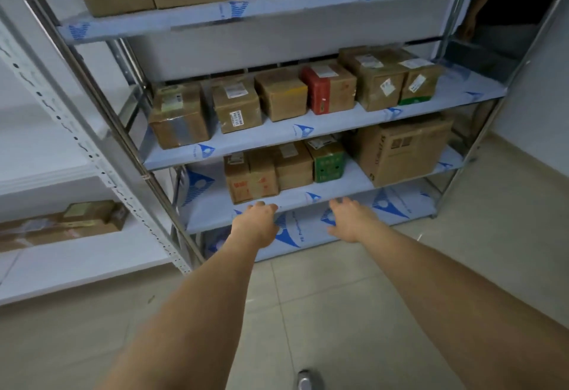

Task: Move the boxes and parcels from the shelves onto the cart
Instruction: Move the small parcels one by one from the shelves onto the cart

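Note:
Both my arms stretch toward a metal shelf unit (323, 126) stacked with cardboard boxes. My left hand (257, 223) is empty with relaxed fingers, its fingertips just below a brown box with red print (251, 178) on the lower shelf. My right hand (349, 220) is also empty and spread, hanging before the lower shelf's front edge (308, 201). Beside the brown box stand another brown box (292, 164), a green-fronted box (328, 160) and a large carton (400, 150). The middle shelf carries several parcels, one with a red side (328, 87). No cart is in view.
The top shelf (246, 9) holds more cartons. A white shelf unit (77, 254) at the left carries a flat taped box (61, 223). Tiled floor (308, 297) lies under my arms, with my shoe (304, 382) at the bottom edge. Another person's arm (480, 10) shows behind the rack.

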